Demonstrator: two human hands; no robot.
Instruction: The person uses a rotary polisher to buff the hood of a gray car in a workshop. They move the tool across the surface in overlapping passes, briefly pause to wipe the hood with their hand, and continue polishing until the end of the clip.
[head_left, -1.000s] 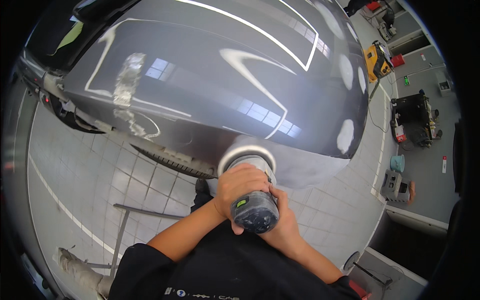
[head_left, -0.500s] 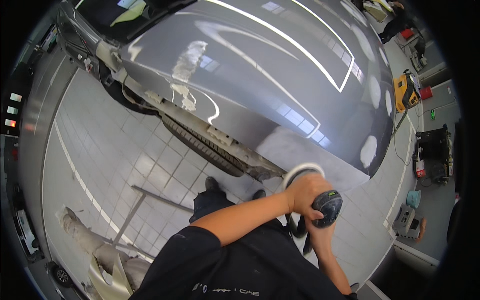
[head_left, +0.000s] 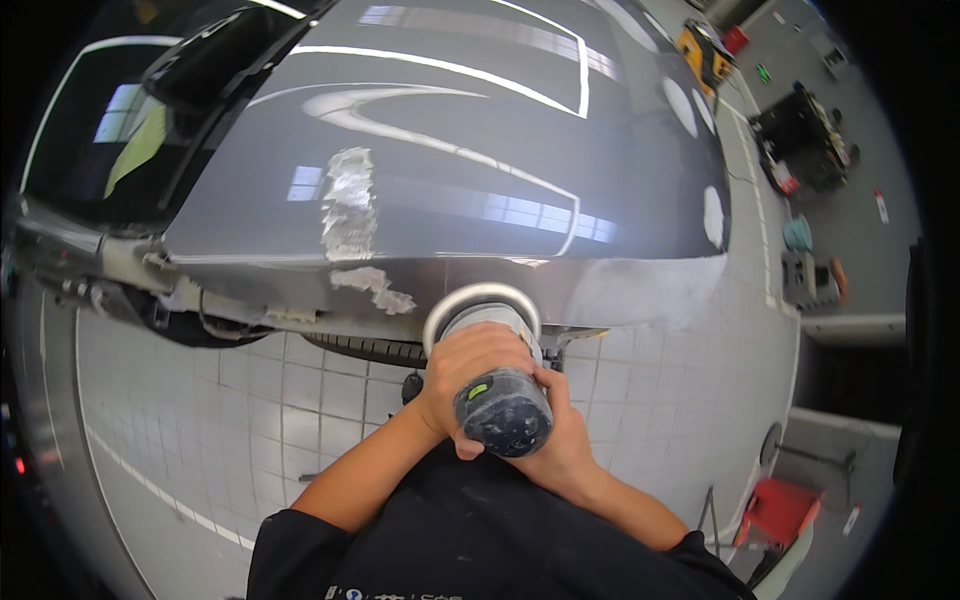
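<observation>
Both my hands grip a power sander (head_left: pixel 505 415) with a dusty dark rounded end and a pale round pad (head_left: pixel 482 296). My left hand (head_left: pixel 470 362) wraps over its neck behind the pad. Around the body from the right side closes my right hand (head_left: pixel 562 435), its fingers partly hidden. The pad stands against the lower side edge of a glossy grey car body panel (head_left: pixel 450 215); firm contact cannot be made out. Left of the pad is a rough, pale filler patch (head_left: pixel 350 205). To its right, the panel has a dull, sanded grey area (head_left: pixel 640 288).
A tyre (head_left: pixel 365 349) shows beneath the panel, above a tiled floor (head_left: pixel 640 400). On the right are a black cart (head_left: pixel 800 140), a teal bucket (head_left: pixel 797 233) and a red seat (head_left: pixel 778 512). A yellow machine (head_left: pixel 704 57) stands beyond the car's far right end.
The sander has moved left along the panel, from beside the dull sanded area toward the filler patch. My view has turned, and both hands still hold the tool.
</observation>
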